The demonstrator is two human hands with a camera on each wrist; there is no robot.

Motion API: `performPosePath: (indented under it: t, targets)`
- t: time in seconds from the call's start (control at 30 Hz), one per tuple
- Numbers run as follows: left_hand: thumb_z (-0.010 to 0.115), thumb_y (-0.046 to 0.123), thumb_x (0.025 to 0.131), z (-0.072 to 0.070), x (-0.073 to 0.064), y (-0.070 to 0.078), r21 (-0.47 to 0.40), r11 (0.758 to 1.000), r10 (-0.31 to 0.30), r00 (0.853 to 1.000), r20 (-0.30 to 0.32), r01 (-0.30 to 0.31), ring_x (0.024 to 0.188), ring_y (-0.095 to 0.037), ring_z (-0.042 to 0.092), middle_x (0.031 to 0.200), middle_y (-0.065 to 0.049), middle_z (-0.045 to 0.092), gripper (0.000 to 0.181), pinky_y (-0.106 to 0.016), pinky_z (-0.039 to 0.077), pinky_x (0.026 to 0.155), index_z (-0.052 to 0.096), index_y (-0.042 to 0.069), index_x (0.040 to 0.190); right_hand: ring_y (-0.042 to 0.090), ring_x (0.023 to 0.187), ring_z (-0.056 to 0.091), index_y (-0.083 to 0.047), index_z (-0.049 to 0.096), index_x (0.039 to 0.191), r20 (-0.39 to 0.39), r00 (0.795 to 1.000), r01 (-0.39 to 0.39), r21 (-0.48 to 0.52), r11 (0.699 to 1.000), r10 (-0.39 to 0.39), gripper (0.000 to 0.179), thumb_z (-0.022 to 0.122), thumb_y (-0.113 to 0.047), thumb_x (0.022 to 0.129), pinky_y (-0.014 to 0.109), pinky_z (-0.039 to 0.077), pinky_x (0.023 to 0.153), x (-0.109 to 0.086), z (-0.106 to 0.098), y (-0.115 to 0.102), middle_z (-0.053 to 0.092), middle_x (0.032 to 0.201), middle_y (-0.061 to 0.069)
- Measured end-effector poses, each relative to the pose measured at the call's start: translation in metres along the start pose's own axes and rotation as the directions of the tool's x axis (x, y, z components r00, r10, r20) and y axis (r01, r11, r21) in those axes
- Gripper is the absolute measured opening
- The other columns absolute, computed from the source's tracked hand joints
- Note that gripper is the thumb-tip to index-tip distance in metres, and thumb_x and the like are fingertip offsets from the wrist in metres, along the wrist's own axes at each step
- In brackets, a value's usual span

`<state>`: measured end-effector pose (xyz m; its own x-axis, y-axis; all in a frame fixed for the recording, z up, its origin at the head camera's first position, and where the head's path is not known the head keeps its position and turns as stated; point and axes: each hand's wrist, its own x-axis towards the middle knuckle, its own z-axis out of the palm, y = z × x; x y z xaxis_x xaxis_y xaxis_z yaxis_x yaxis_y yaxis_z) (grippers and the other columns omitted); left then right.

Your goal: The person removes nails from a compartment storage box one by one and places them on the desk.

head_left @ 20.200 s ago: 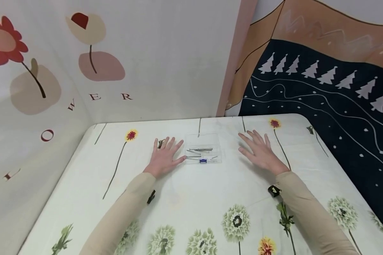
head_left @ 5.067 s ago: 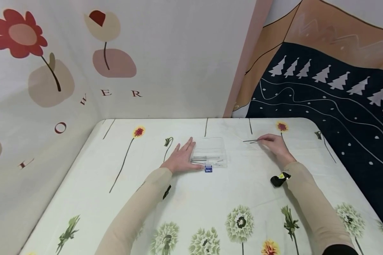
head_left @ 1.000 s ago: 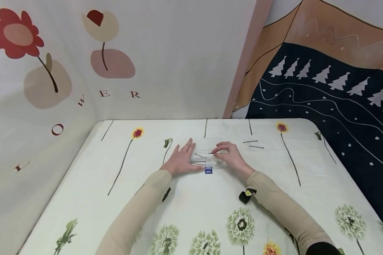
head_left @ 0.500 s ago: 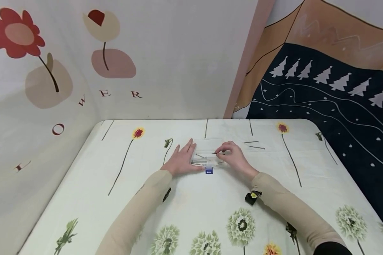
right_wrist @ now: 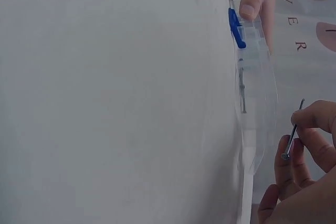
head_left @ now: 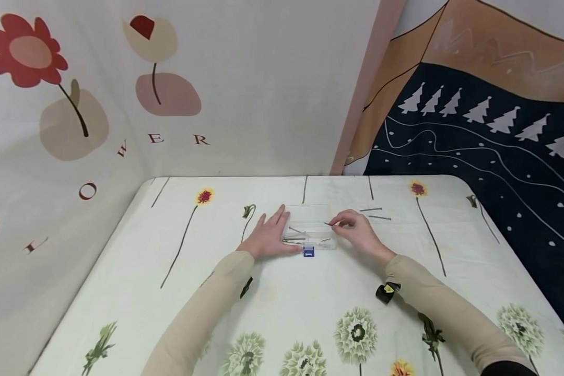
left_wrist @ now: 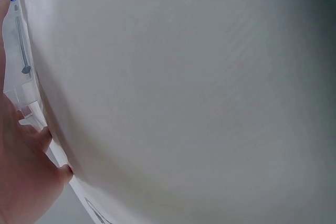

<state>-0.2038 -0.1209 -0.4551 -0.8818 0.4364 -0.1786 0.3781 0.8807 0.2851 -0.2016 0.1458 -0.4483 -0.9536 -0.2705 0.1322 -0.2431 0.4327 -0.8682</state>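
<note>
A clear plastic box (head_left: 317, 214) lies with its lid folded back on the white tablecloth. Nails (head_left: 294, 241) are inside its front part, and a blue-labelled tab (head_left: 308, 251) stands at its front edge. My left hand (head_left: 267, 236) rests along the box's left side with fingers spread, thumb at the front edge by the blue piece. Above the box's right edge, my right hand (head_left: 359, 232) pinches a single nail (right_wrist: 291, 139) between thumb and fingers; the nail's head shows in the right wrist view. Part of the box's contents is hidden by my left hand.
Two nails lie on the cloth right of the box, a rear nail (head_left: 371, 209) and a front nail (head_left: 380, 218). The flower-printed tablecloth (head_left: 282, 292) spreads around the box. Patterned curtains (head_left: 263, 104) hang behind the table.
My right hand has moved right from above the box to its right edge, carrying the nail. Two nails stay on the cloth. My left hand keeps its place against the box.
</note>
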Motion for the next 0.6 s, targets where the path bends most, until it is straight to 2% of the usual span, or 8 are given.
performPosePath:
  t: [0.6]
  targets:
    - [0.055, 0.075, 0.078, 0.0, -0.001, -0.001, -0.007, 1.0, 0.001, 1.0, -0.007, -0.001, 0.146, -0.02, 0.005, 0.161, -0.01, 0.0, 0.111, -0.047, 0.001, 0.116, 0.015, 0.006, 0.155, 0.03, 0.099, 0.054, 0.002, 0.072, 0.102, -0.003, 0.998, -0.06, -0.025, 0.998, 0.06, 0.014, 0.065, -0.002, 0.091, 0.04, 0.044, 0.085, -0.003, -0.033, 0.018, 0.062, 0.11, 0.017]
